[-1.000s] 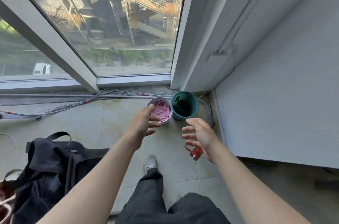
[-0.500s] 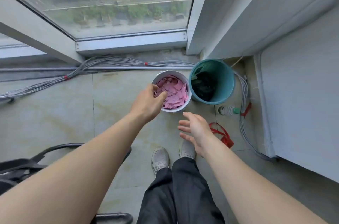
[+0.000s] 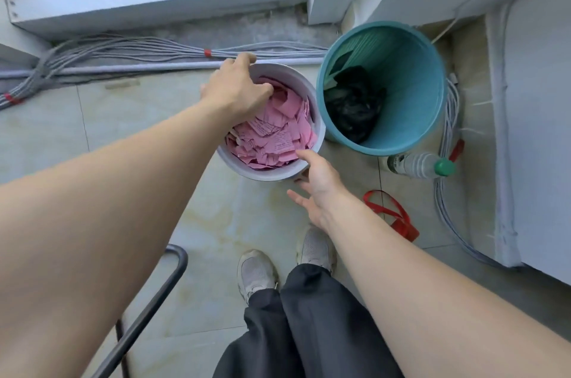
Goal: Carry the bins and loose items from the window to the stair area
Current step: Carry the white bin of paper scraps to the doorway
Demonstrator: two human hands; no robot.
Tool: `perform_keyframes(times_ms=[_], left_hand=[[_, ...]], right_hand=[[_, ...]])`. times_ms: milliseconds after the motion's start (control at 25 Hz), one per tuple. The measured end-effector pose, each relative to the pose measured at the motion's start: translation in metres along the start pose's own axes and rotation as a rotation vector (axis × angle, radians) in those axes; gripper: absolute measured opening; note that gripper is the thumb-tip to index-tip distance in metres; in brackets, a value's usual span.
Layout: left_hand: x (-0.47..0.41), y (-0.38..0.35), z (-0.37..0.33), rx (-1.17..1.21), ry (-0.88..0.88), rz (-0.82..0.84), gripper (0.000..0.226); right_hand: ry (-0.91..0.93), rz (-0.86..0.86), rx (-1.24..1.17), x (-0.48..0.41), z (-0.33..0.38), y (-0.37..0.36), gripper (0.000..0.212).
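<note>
left hand (image 3: 234,93) grips white bin (image 3: 319,122) rim | right hand (image 3: 315,187) spread, touching it, fingertips partly hidden

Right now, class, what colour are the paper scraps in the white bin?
Pink; the paper scraps in the white bin show best in the head view.

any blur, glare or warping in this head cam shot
Head view: soft even daylight, no glare or hard shadows, only the teal bin is dim inside; head view: wide-angle warp swells the forearms at the lower edge; head view: white bin and left hand look sharp, print on the pink paper too small to read.
</note>
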State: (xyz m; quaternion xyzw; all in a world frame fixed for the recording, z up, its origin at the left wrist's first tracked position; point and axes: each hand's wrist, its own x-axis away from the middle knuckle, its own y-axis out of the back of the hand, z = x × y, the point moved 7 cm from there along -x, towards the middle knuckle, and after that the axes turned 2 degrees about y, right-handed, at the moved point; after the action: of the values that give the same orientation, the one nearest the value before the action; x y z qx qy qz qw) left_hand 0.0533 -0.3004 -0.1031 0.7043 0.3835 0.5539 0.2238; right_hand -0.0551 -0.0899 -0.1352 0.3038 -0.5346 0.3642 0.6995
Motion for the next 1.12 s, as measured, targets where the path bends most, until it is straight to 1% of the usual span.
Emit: perform_keyframes(times_ms=[120,240,360,440,520,560,640,720,760,840,920,960,1040,1120], left_hand=[[-0.003,-0.001,-0.001,-0.170,0.005,-0.001,0.060],[0.012,0.007,0.010,-0.213,0.047,0.040,0.045],[0.043,0.023,0.024,-0.211,0.078,0.029,0.029],[0.071,0.043,0.026,-0.177,0.101,-0.007,0.021],[0.104,0.073,0.021,-0.143,0.127,-0.054,0.019],[0.120,0.088,0.016,-0.131,0.135,-0.084,0.020],[0.159,0.128,-0.002,-0.097,0.114,-0.126,0.020],[0.193,0.162,-0.023,0.016,0.080,-0.135,0.022],[0.214,0.178,-0.036,0.068,0.058,-0.122,0.023],[0.257,0.212,-0.065,0.141,0.010,-0.098,0.025],[0.302,0.244,-0.092,0.187,-0.019,-0.082,0.024],[0.325,0.256,-0.105,0.201,-0.042,-0.074,0.024],[0.365,0.276,-0.130,0.245,-0.091,-0.056,0.024],[0.404,0.289,-0.155,0.274,-0.154,-0.024,0.024]], right_hand=[[-0.035,0.007,-0.077,-0.002,-0.008,-0.002,0.043],[-0.053,0.004,-0.049,0.019,-0.016,0.007,0.042],[-0.045,-0.011,-0.002,0.053,-0.024,0.018,0.032],[-0.019,-0.033,0.049,0.083,-0.025,0.026,0.038],[0.013,-0.053,0.080,0.122,-0.020,0.033,0.047],[0.036,-0.052,0.082,0.139,-0.016,0.037,0.047],[0.086,-0.036,0.032,0.187,-0.001,0.047,0.036],[0.139,-0.032,-0.007,0.231,0.017,0.059,0.018],[0.164,-0.051,-0.023,0.259,0.024,0.069,0.014],[0.225,-0.109,-0.046,0.309,0.034,0.089,0.019],[0.271,-0.163,-0.057,0.360,0.035,0.113,0.036],[0.297,-0.187,-0.079,0.386,0.034,0.125,0.040],[0.339,-0.224,-0.152,0.434,0.031,0.148,0.038],[0.392,-0.272,-0.230,0.483,0.026,0.176,0.030]])
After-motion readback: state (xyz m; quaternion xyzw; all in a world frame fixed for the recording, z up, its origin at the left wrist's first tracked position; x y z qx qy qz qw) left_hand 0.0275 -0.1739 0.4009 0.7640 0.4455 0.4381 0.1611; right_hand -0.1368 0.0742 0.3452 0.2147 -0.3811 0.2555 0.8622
